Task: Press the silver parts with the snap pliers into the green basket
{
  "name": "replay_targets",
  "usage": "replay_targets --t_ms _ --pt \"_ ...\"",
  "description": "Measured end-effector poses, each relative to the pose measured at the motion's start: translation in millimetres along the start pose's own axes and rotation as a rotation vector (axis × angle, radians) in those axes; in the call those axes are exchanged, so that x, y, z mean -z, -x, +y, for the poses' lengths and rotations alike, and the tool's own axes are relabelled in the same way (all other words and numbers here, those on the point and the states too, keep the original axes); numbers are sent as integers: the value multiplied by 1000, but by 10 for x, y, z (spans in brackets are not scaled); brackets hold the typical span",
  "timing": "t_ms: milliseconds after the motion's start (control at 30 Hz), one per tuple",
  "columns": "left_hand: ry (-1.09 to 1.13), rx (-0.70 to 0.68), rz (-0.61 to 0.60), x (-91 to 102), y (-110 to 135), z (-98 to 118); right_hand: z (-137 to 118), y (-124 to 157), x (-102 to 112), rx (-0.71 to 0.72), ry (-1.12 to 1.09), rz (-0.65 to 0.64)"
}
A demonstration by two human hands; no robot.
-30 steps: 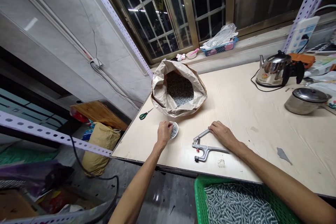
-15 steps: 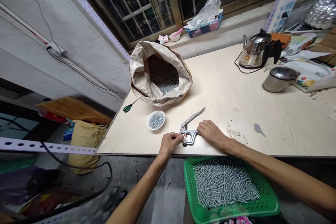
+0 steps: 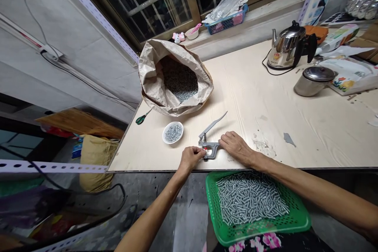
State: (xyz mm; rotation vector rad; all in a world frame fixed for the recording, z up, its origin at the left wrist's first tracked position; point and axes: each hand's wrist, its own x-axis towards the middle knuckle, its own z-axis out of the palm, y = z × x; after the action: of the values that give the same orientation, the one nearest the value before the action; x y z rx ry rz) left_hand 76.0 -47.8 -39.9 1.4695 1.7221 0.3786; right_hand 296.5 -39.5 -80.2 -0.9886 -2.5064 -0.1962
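Grey snap-fastener pliers (image 3: 210, 144) with a coil spring and a red part at the jaw lie on the table, their upper lever raised. My right hand (image 3: 236, 147) is closed around the end of the lower handle. At the jaw, my left hand (image 3: 189, 160) pinches with thumb and forefinger; whatever sits between those fingertips is too small to make out. A white bowl (image 3: 164, 138) of small silvery metal pieces stands just beyond my left hand. Below the table edge, a green basket (image 3: 211, 208) holds a heap of similar ridged pieces.
An open paper sack (image 3: 149, 82) with more metal pieces stands behind the bowl. Green-handled scissors (image 3: 140, 119) lie at the table's left edge. Toward the back right are a steel kettle (image 3: 285, 49) and a lidded metal pot (image 3: 310, 84). A grey scrap (image 3: 289, 139) lies right of my right hand.
The camera view has shifted slightly, so everything sits a little differently in the picture. My left fingertips stay at the plier jaw, and my right hand keeps its hold on the handle.
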Motion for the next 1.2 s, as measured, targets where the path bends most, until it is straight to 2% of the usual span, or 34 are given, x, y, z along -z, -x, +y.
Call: replay_targets --t_ms 133,267,367,467,633,733,900,967,1000,1100,1133,1200 --pt "-144 18 -113 60 -63 21 -14 3 -25 12 -14 -12" --pt "-84 114 -185 59 -115 -16 -36 6 -23 -22 -70 -93" --pt "-8 153 -198 41 -104 -34 28 -7 41 -103 -172 -125" --pt "44 191 -209 26 -70 -36 203 -69 93 -102 -256 -119" --pt "83 214 -192 8 -40 -30 489 -267 50 -55 -292 -296" --pt "89 240 -202 -2 -42 -20 509 -349 61 -57 -259 -366" --pt "56 227 -217 20 -17 -1 426 -342 154 -69 -214 -353" --pt "-88 181 -160 49 29 24 406 -313 162 -76 -214 -341" --pt "-189 129 -83 59 58 46 399 -298 154 -76 -219 -330" --pt "-463 -179 199 28 130 151 386 -259 105 -73 -250 -292" --pt "-517 -304 233 -10 136 194 380 -248 86 -75 -259 -281" --pt "-587 -511 180 -118 105 278 368 -232 57 -80 -267 -264"
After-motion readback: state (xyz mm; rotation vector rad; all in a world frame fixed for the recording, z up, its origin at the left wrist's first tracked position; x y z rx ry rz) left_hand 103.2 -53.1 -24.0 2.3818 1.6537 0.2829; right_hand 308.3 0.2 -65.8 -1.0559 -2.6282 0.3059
